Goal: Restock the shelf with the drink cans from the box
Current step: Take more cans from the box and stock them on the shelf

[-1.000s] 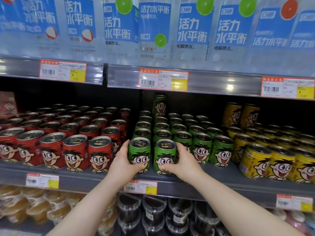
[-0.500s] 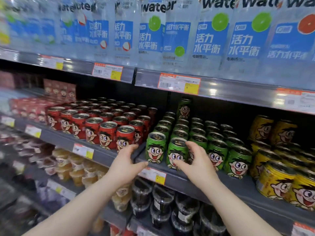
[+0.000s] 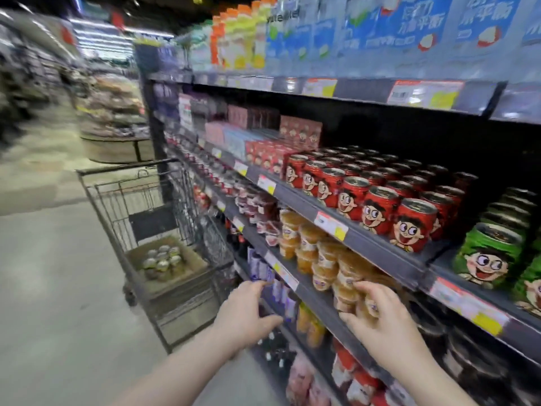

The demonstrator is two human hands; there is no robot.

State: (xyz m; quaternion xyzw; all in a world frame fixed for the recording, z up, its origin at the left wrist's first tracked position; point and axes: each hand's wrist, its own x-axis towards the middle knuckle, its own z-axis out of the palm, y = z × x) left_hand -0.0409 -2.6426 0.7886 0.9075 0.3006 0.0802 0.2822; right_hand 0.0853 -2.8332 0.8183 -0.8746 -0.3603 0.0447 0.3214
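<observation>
Green drink cans with a cartoon face stand on the shelf at the right edge, beside rows of red cans. A cardboard box with several cans in it sits in a wire shopping cart in the aisle to the left. My left hand and my right hand hang empty in front of the lower shelves, fingers loosely spread, apart from every can. The whole view is blurred by motion.
Orange jelly cups fill the shelf just behind my hands. Red and pink cartons line the far shelf, large water bottles the top one. Open grey floor lies left of the cart, display stands beyond.
Both hands have let go of the two green cans, which stay on the shelf, and dropped lower. The view has swung left toward the cart and aisle.
</observation>
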